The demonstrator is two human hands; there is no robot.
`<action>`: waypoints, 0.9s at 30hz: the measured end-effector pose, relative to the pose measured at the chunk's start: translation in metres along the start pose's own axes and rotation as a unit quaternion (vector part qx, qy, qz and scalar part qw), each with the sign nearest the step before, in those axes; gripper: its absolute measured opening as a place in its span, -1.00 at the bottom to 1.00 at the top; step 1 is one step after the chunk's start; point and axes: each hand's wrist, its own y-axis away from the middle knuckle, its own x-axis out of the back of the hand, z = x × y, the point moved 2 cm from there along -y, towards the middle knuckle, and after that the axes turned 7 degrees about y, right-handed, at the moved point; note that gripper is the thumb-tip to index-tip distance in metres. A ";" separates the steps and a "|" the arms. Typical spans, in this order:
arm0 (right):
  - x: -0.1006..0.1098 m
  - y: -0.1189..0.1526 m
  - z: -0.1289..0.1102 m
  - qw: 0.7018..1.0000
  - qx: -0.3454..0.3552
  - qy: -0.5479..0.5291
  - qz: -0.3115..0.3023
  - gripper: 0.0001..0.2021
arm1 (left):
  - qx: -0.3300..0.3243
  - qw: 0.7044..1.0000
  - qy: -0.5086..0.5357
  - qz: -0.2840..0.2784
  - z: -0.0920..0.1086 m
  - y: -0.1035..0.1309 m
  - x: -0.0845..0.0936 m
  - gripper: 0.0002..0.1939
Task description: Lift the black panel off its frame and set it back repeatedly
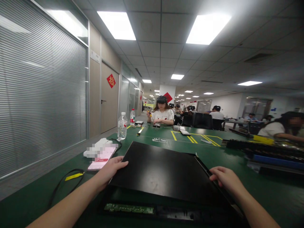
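Note:
A large glossy black panel (159, 171) lies slightly tilted in front of me over a dark frame. My left hand (111, 167) grips the panel's left edge, thumb on top and the other fingers at the rim. At the right edge, the curled fingers of my right hand (222, 177) are on the thin dark side strip of the frame. Below the panel's near edge, a green circuit board (129, 208) shows in a dark strip. The underside of the panel is hidden.
Left of the panel are a pink-screened phone (102, 160), a black strap with a yellow tag (74, 176) and a water bottle (122, 126). Dark parts are stacked at the right (277, 161). A person (163, 114) sits across the green table (142, 135); others work beyond.

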 end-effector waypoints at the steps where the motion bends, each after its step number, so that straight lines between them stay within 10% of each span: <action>1: 0.001 -0.001 0.001 1.000 -0.002 0.000 0.002 -0.78 | 0.001 1.000 0.000 0.007 0.001 0.000 -0.001 -0.62; 27: 0.004 0.013 -0.011 0.991 -0.027 -0.128 0.026 -0.72 | -0.086 0.996 0.026 -0.030 0.008 0.006 -0.007 -0.56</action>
